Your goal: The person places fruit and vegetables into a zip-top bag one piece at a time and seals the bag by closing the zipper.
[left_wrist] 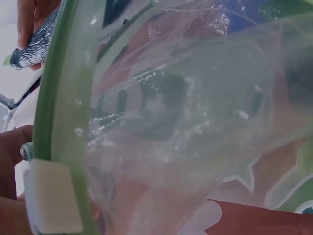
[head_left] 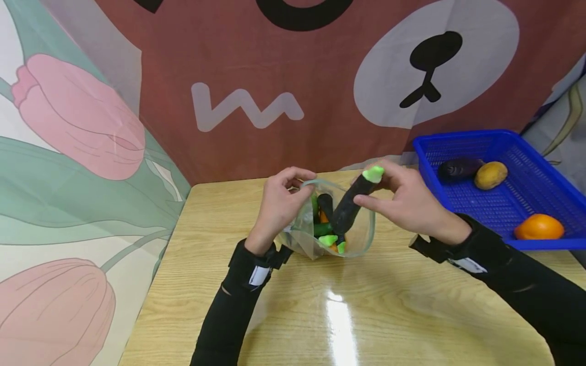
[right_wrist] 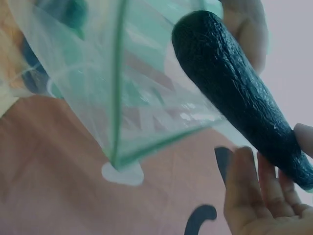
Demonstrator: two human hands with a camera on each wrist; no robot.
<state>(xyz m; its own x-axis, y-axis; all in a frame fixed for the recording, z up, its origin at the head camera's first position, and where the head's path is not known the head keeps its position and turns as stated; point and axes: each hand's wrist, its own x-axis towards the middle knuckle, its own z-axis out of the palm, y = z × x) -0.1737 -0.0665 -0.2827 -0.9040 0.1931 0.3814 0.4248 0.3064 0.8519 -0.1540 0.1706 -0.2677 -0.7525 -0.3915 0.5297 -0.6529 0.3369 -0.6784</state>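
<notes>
Fingers (right_wrist: 243, 171) and thumb of the right hand (head_left: 407, 195) pinched the eggplant (head_left: 349, 208) near its green cap, while the left hand (head_left: 281, 203) pinched the rim of the clear bag (head_left: 302, 239). The eggplant slanted over the bag's mouth, thick end down; how far that end dipped inside could not be told. It looked light and stiff, its wrinkled, shiny skin perhaps a little slippery, so the narrow part by the cap seemed the best hold. The bag looked thin and floppy, best steadied by its rim. Inside, vegetables (head_left: 323, 230) overlapped too much to count, and the left wrist view, clouded by film, showed only a sliver of its own hand. Farther right on the worktop (head_left: 284, 315), a blue basket (head_left: 540, 245), cut off at the side, held a dark vegetable (head_left: 459, 169), a potato (head_left: 491, 175) and an orange (head_left: 540, 226).
</notes>
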